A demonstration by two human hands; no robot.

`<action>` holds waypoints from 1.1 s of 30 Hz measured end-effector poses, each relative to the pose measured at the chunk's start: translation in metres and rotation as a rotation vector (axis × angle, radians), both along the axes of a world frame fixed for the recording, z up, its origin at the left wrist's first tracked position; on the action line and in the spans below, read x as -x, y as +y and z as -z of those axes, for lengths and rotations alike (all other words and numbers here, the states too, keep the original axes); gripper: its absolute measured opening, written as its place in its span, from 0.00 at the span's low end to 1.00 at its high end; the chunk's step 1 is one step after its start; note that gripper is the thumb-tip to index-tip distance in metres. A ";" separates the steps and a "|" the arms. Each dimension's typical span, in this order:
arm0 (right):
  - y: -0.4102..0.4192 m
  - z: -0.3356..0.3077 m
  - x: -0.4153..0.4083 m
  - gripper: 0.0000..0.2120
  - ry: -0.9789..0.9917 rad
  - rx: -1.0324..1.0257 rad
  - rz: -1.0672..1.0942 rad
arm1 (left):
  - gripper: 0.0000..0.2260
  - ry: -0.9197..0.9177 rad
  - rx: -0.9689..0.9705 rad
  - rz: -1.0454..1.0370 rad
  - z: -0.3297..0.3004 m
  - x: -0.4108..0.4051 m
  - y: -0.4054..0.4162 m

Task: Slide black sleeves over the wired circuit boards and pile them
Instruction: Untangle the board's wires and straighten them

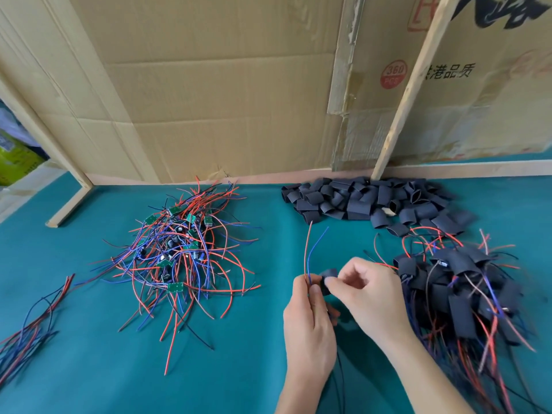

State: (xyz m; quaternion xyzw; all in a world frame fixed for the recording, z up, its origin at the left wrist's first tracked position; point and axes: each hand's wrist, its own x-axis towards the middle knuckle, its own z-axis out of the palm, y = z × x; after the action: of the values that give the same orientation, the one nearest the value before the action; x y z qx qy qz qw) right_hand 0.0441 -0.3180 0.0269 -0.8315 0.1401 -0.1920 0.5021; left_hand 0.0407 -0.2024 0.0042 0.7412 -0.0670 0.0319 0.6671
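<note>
Bare boards (179, 249) left, sleeves (370, 201) behind sleeved pile (460, 282).

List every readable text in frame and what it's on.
"360 PCS": red round stamp on the cardboard sheet behind the table.
"港品质": black print on the same cardboard, right of the stamp; its first character is hidden by the wooden slat.
Large black brush characters, top right: cut off, unreadable.
Red box mark at the top: cut off, unreadable.
Circuit boards: no legible markings.

table cover (119, 369): teal matt cloth | sleeves (358, 198): matt black | backboard (209, 100): creased cardboard
</note>
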 end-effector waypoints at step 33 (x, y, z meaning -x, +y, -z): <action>-0.036 -0.007 -0.006 0.04 -0.357 -0.936 0.207 | 0.10 -0.052 -0.144 0.167 0.006 0.006 -0.003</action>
State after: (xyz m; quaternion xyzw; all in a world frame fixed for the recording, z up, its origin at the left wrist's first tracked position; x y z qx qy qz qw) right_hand 0.0503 -0.3541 0.0338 -0.4533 0.2047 -0.2964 0.8153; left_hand 0.0343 -0.2052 -0.0019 0.7779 -0.1478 -0.0093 0.6107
